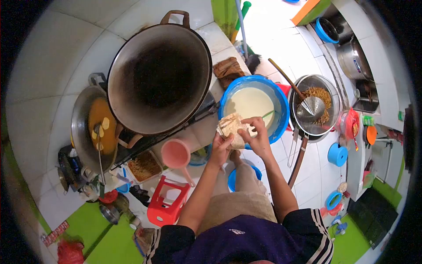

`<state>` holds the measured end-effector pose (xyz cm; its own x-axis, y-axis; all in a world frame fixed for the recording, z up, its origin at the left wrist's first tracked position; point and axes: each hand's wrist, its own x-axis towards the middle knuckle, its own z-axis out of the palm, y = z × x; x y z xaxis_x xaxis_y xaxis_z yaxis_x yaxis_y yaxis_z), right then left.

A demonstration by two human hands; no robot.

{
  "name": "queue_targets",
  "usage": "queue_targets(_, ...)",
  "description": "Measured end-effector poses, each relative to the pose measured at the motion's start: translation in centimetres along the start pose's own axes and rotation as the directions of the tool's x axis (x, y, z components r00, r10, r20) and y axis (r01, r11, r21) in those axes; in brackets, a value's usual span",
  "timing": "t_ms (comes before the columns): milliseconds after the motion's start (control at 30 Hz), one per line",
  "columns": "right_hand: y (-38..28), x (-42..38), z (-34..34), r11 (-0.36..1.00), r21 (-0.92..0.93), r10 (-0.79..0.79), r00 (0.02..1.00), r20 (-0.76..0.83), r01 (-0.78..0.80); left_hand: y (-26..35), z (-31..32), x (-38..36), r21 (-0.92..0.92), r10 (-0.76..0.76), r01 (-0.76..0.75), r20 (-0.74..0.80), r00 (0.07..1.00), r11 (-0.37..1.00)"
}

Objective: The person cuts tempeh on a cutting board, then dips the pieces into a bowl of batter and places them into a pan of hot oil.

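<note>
My left hand [221,148] is closed around a stack of thin, pale tempeh slices [231,127], gripping it from below and the left. The fingers of my right hand [257,137] pinch at the stack's right edge; whether a single slice is between them is hard to tell. Both hands are over the near rim of a blue basin [285,99]. Creamy batter [250,102] fills much of that basin, and a thin green handle [268,113] sticks up at its right.
A large dark wok [160,75] stands at upper left. Beside it, a smaller wok [81,132] holds oil with yellow pieces and a ladle. To the right, a strainer [332,90] contains fried bits. A pink dipper [176,152] and red stool [165,207] are at lower left.
</note>
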<state>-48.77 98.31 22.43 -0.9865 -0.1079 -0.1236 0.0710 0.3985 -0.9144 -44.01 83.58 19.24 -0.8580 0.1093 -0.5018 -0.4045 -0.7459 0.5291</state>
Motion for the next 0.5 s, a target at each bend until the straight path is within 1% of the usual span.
queue_targets(33,0.2,0.2,-0.1,1.000,-0.017,-0.003,1.000,-0.001,0.003,-0.2,0.0,0.2,0.015,-0.005,0.005,-0.009,1.000,1.000)
queue_targets(133,1.4,1.0,0.0,0.984,0.091,0.153,0.988,0.024,-0.155,-0.8,-0.6,0.8,0.025,-0.045,0.046,-0.028,0.999,0.999)
queue_targets(167,1.6,1.2,0.0,0.975,0.125,0.180,0.982,0.061,-0.186,-1.1,-0.7,0.8,0.021,-0.061,0.061,-0.032,0.998,0.998)
queue_targets(233,1.7,1.7,0.1,0.949,0.194,0.228,0.965,0.127,-0.250,-1.3,-0.8,0.8,-0.018,-0.039,0.039,-0.019,0.999,0.999)
queue_targets(333,1.2,2.0,0.7,0.954,0.223,0.180,0.978,0.104,-0.199,-0.8,-0.8,0.1,-0.065,-0.024,0.023,-0.012,1.000,0.998)
queue_targets(500,-1.2,2.3,1.7,0.936,0.240,0.213,0.957,0.195,-0.258,1.0,-1.0,-0.9,-0.074,0.069,-0.072,-0.042,0.997,0.995)
